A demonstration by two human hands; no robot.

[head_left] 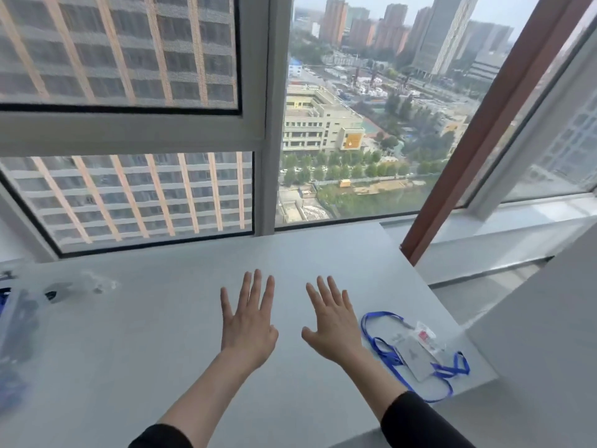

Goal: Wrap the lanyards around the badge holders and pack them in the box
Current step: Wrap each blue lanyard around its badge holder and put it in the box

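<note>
My left hand (248, 321) and my right hand (332, 321) hover side by side over the middle of the pale grey table (161, 350), palms down, fingers spread, holding nothing. To the right of my right hand, near the table's right corner, lie clear badge holders (415, 354) with a blue lanyard (384, 347) looped loosely around and under them; one holder shows a red patch. At the far left edge sits a blurred clear box (16, 334) with dark and blue contents.
Crumpled clear plastic wrap (93, 281) lies at the table's back left. A large window (258, 124) rises right behind the table. A white block or wall (549, 334) stands at the right, past the table's right edge.
</note>
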